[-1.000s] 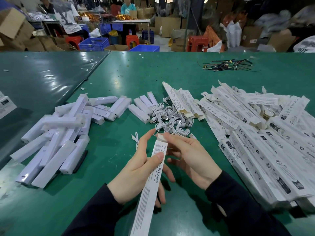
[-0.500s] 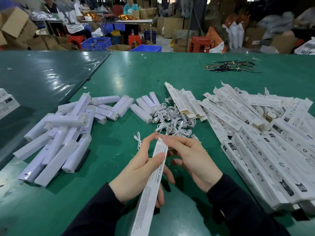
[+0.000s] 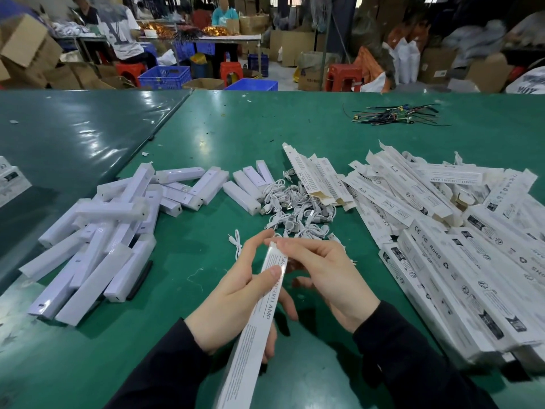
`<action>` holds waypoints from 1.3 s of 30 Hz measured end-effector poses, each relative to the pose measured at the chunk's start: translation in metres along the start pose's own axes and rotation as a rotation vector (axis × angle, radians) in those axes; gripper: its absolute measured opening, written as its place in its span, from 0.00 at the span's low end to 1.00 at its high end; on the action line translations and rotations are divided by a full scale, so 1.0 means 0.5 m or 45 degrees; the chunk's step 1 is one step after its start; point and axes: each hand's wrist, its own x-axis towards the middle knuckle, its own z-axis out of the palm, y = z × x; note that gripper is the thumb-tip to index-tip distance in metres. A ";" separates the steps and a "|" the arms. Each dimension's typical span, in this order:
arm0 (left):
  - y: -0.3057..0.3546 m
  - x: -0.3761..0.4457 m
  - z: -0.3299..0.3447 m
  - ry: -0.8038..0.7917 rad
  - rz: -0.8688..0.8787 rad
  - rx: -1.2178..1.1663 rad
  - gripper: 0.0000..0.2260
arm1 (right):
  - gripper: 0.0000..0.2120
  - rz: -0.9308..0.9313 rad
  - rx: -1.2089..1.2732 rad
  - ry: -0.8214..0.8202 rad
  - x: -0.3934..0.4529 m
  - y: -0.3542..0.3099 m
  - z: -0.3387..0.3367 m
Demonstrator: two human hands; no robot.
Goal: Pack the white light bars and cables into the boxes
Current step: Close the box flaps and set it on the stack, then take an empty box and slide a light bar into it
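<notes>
A long white printed box (image 3: pixel 253 329) runs from the bottom centre up toward the cable heap. My left hand (image 3: pixel 233 293) grips its upper part, thumb across the print. My right hand (image 3: pixel 321 276) has its fingertips on the box's top end flap. White light bars (image 3: pixel 97 231) lie piled at the left. Behind the hands lies a heap of coiled white cables (image 3: pixel 295 208), and one loose cable (image 3: pixel 236 245) rests just left of my fingers. Several printed boxes (image 3: pixel 448 231) are stacked at the right.
The green table (image 3: pixel 265 134) continues far back, where a bundle of dark wires (image 3: pixel 395 115) lies. A few short light bars (image 3: pixel 247 184) lie by the cables. People, stools, crates and cartons fill the room beyond the table edge.
Both hands stay on the box. My right fingertips have shifted slightly further over its top end; the box's top end sits a little higher.
</notes>
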 end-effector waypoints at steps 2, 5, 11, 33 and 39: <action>0.007 -0.001 -0.003 0.002 0.010 -0.059 0.18 | 0.10 -0.121 -0.064 -0.005 -0.001 0.002 0.005; 0.015 -0.004 -0.003 0.049 -0.006 -0.154 0.16 | 0.12 -0.215 -0.111 -0.073 0.000 0.006 0.010; 0.031 0.008 -0.015 -0.086 -0.026 -0.310 0.19 | 0.09 0.146 0.255 -0.023 0.014 0.012 0.010; 0.018 0.011 -0.083 1.299 0.545 -0.223 0.05 | 0.16 -0.537 -1.804 0.052 0.239 0.015 0.086; 0.020 0.017 -0.068 1.062 0.497 -0.164 0.08 | 0.14 -0.408 -2.133 0.056 0.292 0.043 0.109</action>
